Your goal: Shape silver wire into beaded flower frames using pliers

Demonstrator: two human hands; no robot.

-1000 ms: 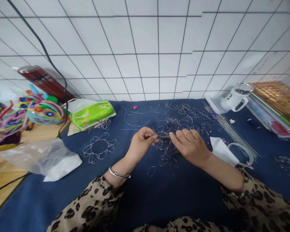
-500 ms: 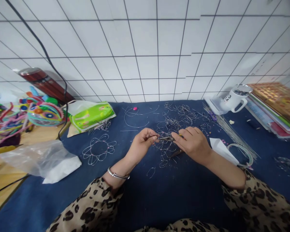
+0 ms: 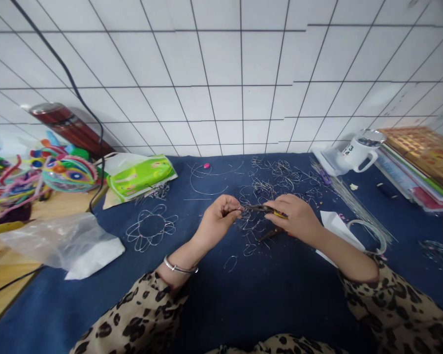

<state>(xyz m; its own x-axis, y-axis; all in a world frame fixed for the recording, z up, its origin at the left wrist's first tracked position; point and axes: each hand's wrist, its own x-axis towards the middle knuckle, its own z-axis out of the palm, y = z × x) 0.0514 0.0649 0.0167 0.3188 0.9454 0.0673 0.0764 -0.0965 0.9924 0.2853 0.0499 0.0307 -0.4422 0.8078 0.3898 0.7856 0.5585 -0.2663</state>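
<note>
My left hand [image 3: 218, 220] is closed in a pinch on a thin piece of silver wire [image 3: 239, 210] above the blue cloth. My right hand [image 3: 294, 218] is wrapped round small pliers [image 3: 266, 210] whose jaws meet the wire at the left fingertips. Under both hands lies a tangle of bent wire loops [image 3: 256, 227]. A finished wire flower shape [image 3: 152, 227] lies flat to the left of my left hand.
A green tissue pack [image 3: 142, 174] and a clear plastic bag [image 3: 61, 241] lie at the left. Colourful pipe-cleaner crafts [image 3: 40, 174] sit at the far left. A white mug [image 3: 360, 147], stacked books [image 3: 421, 162], straight wires [image 3: 358, 206] and white paper [image 3: 335, 226] are at the right.
My right hand has rolled over, so the pliers now show on top with their yellow handle. Both hands stay at the same spot over the wire tangle.
</note>
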